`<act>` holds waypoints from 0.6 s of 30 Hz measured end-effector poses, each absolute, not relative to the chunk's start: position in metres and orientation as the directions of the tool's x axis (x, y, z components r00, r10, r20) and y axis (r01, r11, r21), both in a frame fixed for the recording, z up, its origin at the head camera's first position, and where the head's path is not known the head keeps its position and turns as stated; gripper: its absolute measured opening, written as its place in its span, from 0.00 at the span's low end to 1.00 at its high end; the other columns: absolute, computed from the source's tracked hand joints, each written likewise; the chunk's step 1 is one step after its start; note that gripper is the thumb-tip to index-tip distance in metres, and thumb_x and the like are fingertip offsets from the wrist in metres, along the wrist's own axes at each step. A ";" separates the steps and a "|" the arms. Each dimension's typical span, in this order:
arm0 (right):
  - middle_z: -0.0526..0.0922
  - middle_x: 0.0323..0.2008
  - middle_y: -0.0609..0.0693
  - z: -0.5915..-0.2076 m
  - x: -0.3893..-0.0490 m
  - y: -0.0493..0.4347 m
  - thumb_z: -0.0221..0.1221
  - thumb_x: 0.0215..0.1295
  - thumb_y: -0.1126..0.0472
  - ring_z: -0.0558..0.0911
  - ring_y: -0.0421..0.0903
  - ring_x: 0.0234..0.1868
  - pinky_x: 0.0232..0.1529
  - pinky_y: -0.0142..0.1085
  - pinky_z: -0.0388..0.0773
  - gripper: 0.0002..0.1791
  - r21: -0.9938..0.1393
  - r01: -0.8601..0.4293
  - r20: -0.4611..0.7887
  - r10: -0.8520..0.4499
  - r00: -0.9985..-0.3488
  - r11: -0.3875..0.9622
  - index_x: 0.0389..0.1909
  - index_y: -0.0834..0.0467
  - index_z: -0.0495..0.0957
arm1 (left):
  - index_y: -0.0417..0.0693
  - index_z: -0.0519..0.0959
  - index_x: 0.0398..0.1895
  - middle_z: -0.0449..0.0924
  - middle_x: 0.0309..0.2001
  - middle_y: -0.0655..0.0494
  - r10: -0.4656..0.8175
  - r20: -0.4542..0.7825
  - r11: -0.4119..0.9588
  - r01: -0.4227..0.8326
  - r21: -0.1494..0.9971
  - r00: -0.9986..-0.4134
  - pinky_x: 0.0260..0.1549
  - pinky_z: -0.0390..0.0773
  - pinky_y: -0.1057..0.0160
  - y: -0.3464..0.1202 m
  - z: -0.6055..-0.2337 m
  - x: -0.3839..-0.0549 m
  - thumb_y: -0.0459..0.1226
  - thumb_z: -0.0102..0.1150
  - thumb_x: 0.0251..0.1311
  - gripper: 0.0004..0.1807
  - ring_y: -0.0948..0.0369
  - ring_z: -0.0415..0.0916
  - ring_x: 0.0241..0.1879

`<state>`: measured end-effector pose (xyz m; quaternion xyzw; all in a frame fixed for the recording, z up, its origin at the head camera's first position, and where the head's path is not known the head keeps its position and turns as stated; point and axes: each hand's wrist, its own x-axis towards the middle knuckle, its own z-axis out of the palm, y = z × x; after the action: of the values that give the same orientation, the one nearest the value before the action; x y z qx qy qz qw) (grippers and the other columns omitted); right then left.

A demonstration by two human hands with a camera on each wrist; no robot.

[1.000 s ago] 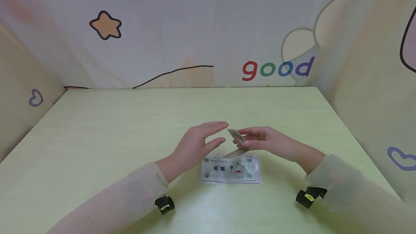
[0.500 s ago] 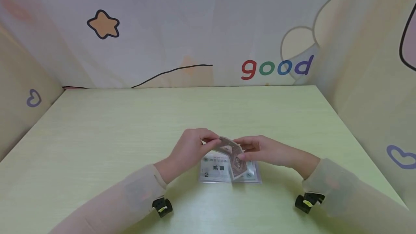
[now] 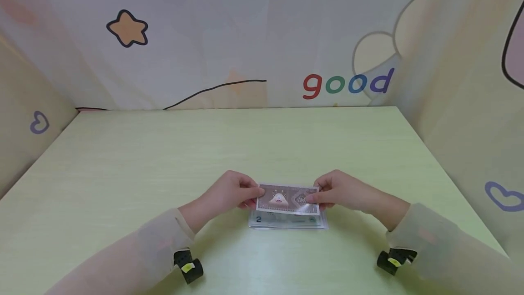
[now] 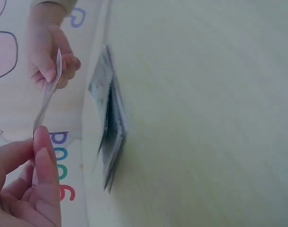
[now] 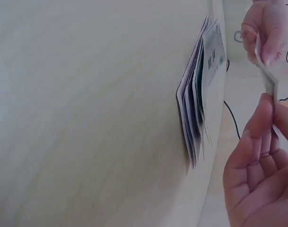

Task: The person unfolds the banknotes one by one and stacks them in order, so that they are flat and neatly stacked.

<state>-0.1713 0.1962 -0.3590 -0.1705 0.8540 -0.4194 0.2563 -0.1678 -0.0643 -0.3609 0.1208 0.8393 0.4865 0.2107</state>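
Note:
A brownish-pink play banknote [image 3: 282, 200] with a white cartoon figure is stretched between both hands, printed side up. My left hand [image 3: 228, 191] pinches its left end between thumb and fingers. Its right end is pinched by my right hand [image 3: 343, 190]. Below it lies a stack of banknotes [image 3: 286, 222], the top one greenish with a "2", partly covered by the held note in the head view. Both wrist views show the held note [image 4: 48, 97] edge-on, raised above the table, and the stack [image 5: 200, 85] as several loose, slightly fanned layers.
The pale green table [image 3: 163, 149] spreads around the stack. Behind it stands a printed backdrop [image 3: 229, 35] with a star and the word "good", and side panels [image 3: 471, 126] rise left and right. Each wrist wears a small black camera [image 3: 188, 267].
My left hand has taken the note's left end, which the right hand alone held a second ago. The note, bent before, is now flattened out and level over the stack.

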 end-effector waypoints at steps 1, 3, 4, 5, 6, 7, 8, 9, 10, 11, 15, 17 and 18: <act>0.78 0.19 0.49 -0.360 -0.171 0.196 0.60 0.47 0.50 0.72 0.42 0.21 0.24 0.34 0.68 0.16 -0.796 -0.093 -0.289 -0.511 -0.809 0.598 0.21 0.61 0.74 | 0.42 0.78 0.23 0.77 0.20 0.54 0.422 -0.248 0.511 0.003 0.860 -0.872 0.22 0.74 0.65 -0.065 -0.362 -0.167 0.40 0.58 0.48 0.09 0.60 0.74 0.20; 0.76 0.16 0.48 -0.362 -0.169 0.195 0.60 0.47 0.51 0.71 0.42 0.19 0.21 0.32 0.67 0.15 -0.774 -0.137 -0.276 -0.524 -0.806 0.618 0.19 0.60 0.73 | 0.41 0.77 0.20 0.76 0.18 0.54 0.452 -0.254 0.537 0.033 0.843 -0.855 0.20 0.74 0.65 -0.065 -0.365 -0.165 0.39 0.57 0.49 0.09 0.61 0.74 0.19; 0.75 0.14 0.47 -0.363 -0.169 0.193 0.60 0.47 0.51 0.71 0.41 0.18 0.19 0.31 0.66 0.15 -0.762 -0.158 -0.270 -0.530 -0.804 0.628 0.18 0.59 0.73 | 0.41 0.76 0.19 0.76 0.17 0.54 0.465 -0.253 0.548 0.052 0.835 -0.848 0.20 0.73 0.65 -0.066 -0.367 -0.164 0.38 0.57 0.49 0.09 0.61 0.74 0.18; 0.74 0.13 0.46 -0.364 -0.168 0.192 0.60 0.47 0.51 0.70 0.41 0.16 0.18 0.30 0.64 0.14 -0.743 -0.186 -0.263 -0.536 -0.803 0.643 0.17 0.59 0.73 | 0.42 0.76 0.18 0.75 0.16 0.55 0.475 -0.249 0.562 0.073 0.824 -0.844 0.19 0.73 0.66 -0.066 -0.368 -0.164 0.38 0.57 0.49 0.10 0.62 0.73 0.18; 0.74 0.12 0.46 -0.365 -0.168 0.190 0.60 0.47 0.52 0.69 0.40 0.15 0.18 0.30 0.63 0.14 -0.726 -0.208 -0.258 -0.540 -0.801 0.655 0.16 0.58 0.73 | 0.42 0.76 0.17 0.75 0.15 0.55 0.480 -0.248 0.577 0.090 0.812 -0.841 0.19 0.73 0.66 -0.066 -0.368 -0.163 0.38 0.57 0.50 0.10 0.62 0.73 0.17; 0.73 0.11 0.45 -0.367 -0.168 0.189 0.60 0.47 0.51 0.68 0.40 0.14 0.17 0.29 0.61 0.14 -0.704 -0.235 -0.252 -0.545 -0.799 0.670 0.15 0.57 0.73 | 0.42 0.75 0.16 0.75 0.15 0.55 0.484 -0.249 0.595 0.106 0.797 -0.839 0.18 0.72 0.66 -0.066 -0.369 -0.163 0.37 0.57 0.50 0.10 0.63 0.72 0.16; 0.72 0.10 0.45 -0.368 -0.168 0.187 0.60 0.47 0.51 0.67 0.39 0.14 0.17 0.29 0.60 0.14 -0.685 -0.256 -0.250 -0.550 -0.797 0.682 0.14 0.57 0.72 | 0.43 0.75 0.15 0.74 0.14 0.56 0.483 -0.253 0.618 0.121 0.777 -0.839 0.17 0.72 0.67 -0.066 -0.370 -0.163 0.37 0.57 0.50 0.10 0.63 0.71 0.16; 0.71 0.10 0.44 -0.369 -0.168 0.185 0.60 0.47 0.52 0.66 0.38 0.13 0.16 0.29 0.59 0.15 -0.664 -0.279 -0.245 -0.555 -0.795 0.693 0.14 0.57 0.72 | 0.43 0.74 0.14 0.74 0.14 0.56 0.477 -0.260 0.641 0.130 0.757 -0.839 0.17 0.71 0.68 -0.066 -0.371 -0.163 0.37 0.57 0.50 0.11 0.64 0.70 0.15; 0.71 0.09 0.44 -0.371 -0.168 0.184 0.60 0.48 0.52 0.66 0.38 0.13 0.16 0.29 0.58 0.14 -0.648 -0.293 -0.243 -0.555 -0.795 0.703 0.13 0.56 0.71 | 0.44 0.74 0.14 0.74 0.14 0.56 0.472 -0.269 0.666 0.140 0.732 -0.840 0.16 0.70 0.68 -0.065 -0.372 -0.164 0.37 0.57 0.50 0.11 0.64 0.69 0.14; 0.70 0.09 0.43 -0.372 -0.168 0.183 0.60 0.48 0.52 0.64 0.37 0.12 0.16 0.29 0.58 0.15 -0.628 -0.306 -0.241 -0.553 -0.798 0.716 0.13 0.56 0.71 | 0.44 0.74 0.14 0.73 0.14 0.57 0.466 -0.277 0.690 0.149 0.708 -0.840 0.15 0.69 0.69 -0.064 -0.373 -0.164 0.38 0.57 0.50 0.11 0.65 0.68 0.14; 0.68 0.10 0.42 -0.378 -0.169 0.178 0.61 0.47 0.53 0.64 0.37 0.13 0.17 0.29 0.58 0.15 -0.575 -0.295 -0.268 -0.516 -0.813 0.763 0.12 0.55 0.70 | 0.45 0.72 0.13 0.72 0.13 0.58 0.445 -0.298 0.776 0.198 0.599 -0.844 0.13 0.64 0.70 -0.059 -0.376 -0.163 0.38 0.56 0.50 0.12 0.65 0.65 0.12; 0.67 0.11 0.42 -0.379 -0.169 0.176 0.61 0.47 0.52 0.63 0.38 0.15 0.19 0.30 0.59 0.15 -0.542 -0.289 -0.282 -0.495 -0.822 0.789 0.12 0.55 0.69 | 0.46 0.72 0.13 0.71 0.14 0.58 0.443 -0.304 0.804 0.224 0.550 -0.843 0.12 0.63 0.70 -0.057 -0.377 -0.163 0.39 0.56 0.50 0.12 0.65 0.64 0.12; 0.68 0.12 0.42 -0.379 -0.168 0.175 0.61 0.47 0.52 0.64 0.39 0.16 0.20 0.30 0.59 0.15 -0.530 -0.287 -0.288 -0.487 -0.825 0.798 0.12 0.55 0.69 | 0.46 0.72 0.13 0.71 0.13 0.58 0.444 -0.302 0.818 0.244 0.521 -0.844 0.12 0.62 0.70 -0.056 -0.376 -0.162 0.40 0.56 0.51 0.12 0.65 0.64 0.12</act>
<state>-0.1682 0.1747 -0.3793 -0.2092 0.9248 -0.2390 0.2095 -0.1622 -0.0559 -0.3760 0.1848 0.9301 0.2382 0.2097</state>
